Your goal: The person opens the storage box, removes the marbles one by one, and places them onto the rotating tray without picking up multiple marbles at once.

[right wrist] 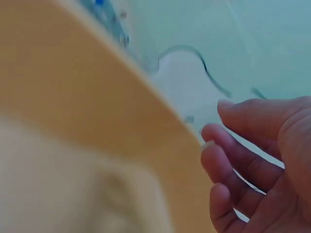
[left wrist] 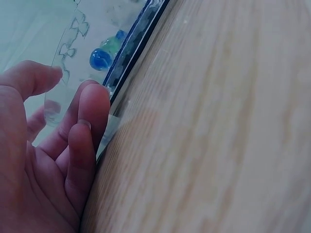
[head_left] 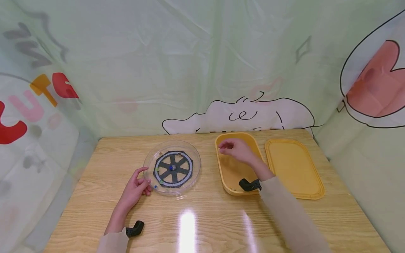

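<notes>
Across pale wood-grain worktop [head_left: 164, 219], rested left hand [head_left: 134, 190] with grip loosely apart against clear round plastic dish [head_left: 196, 169] holding small glassy marbles [left wrist: 100, 59]; poised right hand [head_left: 239, 151] with grip apart over yellow rectangular plastic tub [head_left: 235, 172]. Judged dish stiff, light, best steadied by rim; marbles slippery, best pinched singly.

The left hand [left wrist: 46, 160] stands at the left, its fingers [left wrist: 93, 104] bent loosely at the edge of a clear dish [left wrist: 80, 48]. Within lie a round blue bead [left wrist: 100, 59], a green bead [left wrist: 111, 44] and a smaller blue piece [left wrist: 121, 34], close together beside a dark strip [left wrist: 132, 54]. Wood-grained worktop [left wrist: 218, 121] fills the right.
</notes>
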`<action>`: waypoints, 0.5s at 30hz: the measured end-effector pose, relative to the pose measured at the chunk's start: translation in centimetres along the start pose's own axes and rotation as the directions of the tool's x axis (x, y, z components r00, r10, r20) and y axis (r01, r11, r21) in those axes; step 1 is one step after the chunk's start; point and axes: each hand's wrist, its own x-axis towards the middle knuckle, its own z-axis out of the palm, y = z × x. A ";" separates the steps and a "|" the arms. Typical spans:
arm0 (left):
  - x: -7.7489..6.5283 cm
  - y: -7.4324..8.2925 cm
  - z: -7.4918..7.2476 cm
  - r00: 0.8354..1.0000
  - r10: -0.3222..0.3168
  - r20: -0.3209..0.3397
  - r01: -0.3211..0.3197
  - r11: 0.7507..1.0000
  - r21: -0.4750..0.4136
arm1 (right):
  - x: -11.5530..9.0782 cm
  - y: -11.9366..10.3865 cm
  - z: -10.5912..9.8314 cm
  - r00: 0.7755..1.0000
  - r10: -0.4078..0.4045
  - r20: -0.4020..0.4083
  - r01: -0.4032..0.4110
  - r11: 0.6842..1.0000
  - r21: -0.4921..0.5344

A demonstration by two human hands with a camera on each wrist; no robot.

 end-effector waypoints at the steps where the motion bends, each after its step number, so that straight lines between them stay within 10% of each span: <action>1: 0.0 0.0 0.0 1.000 0.003 0.000 -0.003 1.000 0.000 | -0.2 0.5 -0.4 1.000 0.004 -0.008 -0.004 1.000 -0.017; 15: 0.1 -0.2 -0.1 1.000 -0.009 -0.004 0.009 1.000 0.003 | -1.3 4.1 -2.4 0.992 0.124 0.016 -0.120 0.981 -0.154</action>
